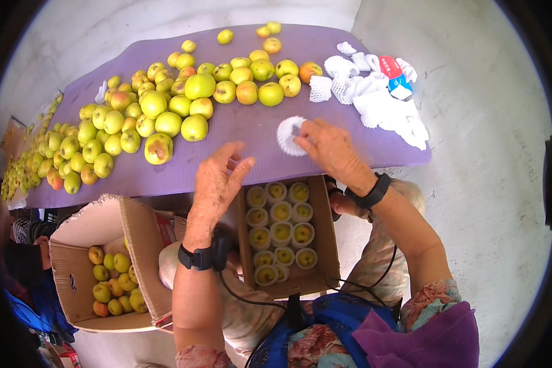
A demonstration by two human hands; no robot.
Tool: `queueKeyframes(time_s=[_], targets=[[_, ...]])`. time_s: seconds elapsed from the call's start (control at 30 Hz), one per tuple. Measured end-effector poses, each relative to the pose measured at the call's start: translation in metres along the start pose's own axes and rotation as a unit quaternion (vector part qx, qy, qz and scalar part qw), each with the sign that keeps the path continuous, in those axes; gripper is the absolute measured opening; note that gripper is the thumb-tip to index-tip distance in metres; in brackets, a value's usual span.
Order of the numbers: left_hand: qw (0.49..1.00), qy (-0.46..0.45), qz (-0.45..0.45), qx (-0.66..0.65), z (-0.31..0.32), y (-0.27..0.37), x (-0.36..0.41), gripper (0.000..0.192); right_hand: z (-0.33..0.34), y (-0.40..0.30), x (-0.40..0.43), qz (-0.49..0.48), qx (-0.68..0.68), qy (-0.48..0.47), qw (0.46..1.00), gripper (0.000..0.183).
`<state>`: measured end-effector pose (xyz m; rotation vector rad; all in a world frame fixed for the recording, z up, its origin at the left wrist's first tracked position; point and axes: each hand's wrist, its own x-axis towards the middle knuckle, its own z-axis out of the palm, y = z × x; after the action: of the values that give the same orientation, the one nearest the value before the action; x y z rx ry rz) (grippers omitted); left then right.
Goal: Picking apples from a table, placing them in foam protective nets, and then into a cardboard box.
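Note:
My right hand (329, 145) pinches the edge of a white foam net sleeve (289, 136) above the purple table surface (253, 161). Its ring opening faces up. Left of it, my left hand (223, 177) hovers over the table's front edge with fingers apart and nothing in them. Many yellow-green apples (195, 128) lie in a wide heap at the left and middle of the table. A pile of white foam net sleeves (384, 108) lies at the right. Below the table edge, a cardboard box (331, 257) holds several rows of apples in foam sleeves (281, 211).
A second cardboard box (142, 257) with loose apples (115, 287) stands at the lower left. A red, white and blue packet (395, 76) rests on the sleeve pile. Black cables (253, 301) run from the wrist straps across the lap. Part of another person (32, 257) shows at the far left.

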<state>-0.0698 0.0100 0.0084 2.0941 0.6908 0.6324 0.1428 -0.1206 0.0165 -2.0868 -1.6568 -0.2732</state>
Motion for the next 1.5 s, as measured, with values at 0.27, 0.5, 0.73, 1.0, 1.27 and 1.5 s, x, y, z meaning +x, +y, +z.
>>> queueKeyframes(time_s=[0.27,0.5,0.73,1.0,1.27,1.5], targets=[[0.993,0.094,0.043,0.051,0.012,0.002,0.0,0.034,0.016,-0.06,-0.008,-0.07,0.121,-0.067,0.988,0.026],[0.974,0.112,0.08,0.182,0.006,-0.014,-0.002,0.021,0.019,-0.064,-0.007,0.005,0.232,-0.032,0.972,0.025],[0.981,0.095,0.062,0.158,0.01,0.004,-0.007,0.027,0.028,-0.056,-0.002,0.002,0.262,-0.043,0.964,0.025],[0.976,0.04,0.094,0.19,0.003,0.0,-0.008,0.025,0.024,-0.06,0.008,0.028,0.369,-0.116,0.922,0.022],[0.973,-0.205,0.069,0.083,-0.005,-0.01,-0.016,0.017,0.059,-0.067,0.076,-0.098,0.268,-0.038,0.958,0.037],[0.977,-0.192,0.039,0.082,-0.022,-0.012,-0.016,0.018,0.106,-0.107,0.115,-0.158,0.106,-0.037,0.981,0.055]])
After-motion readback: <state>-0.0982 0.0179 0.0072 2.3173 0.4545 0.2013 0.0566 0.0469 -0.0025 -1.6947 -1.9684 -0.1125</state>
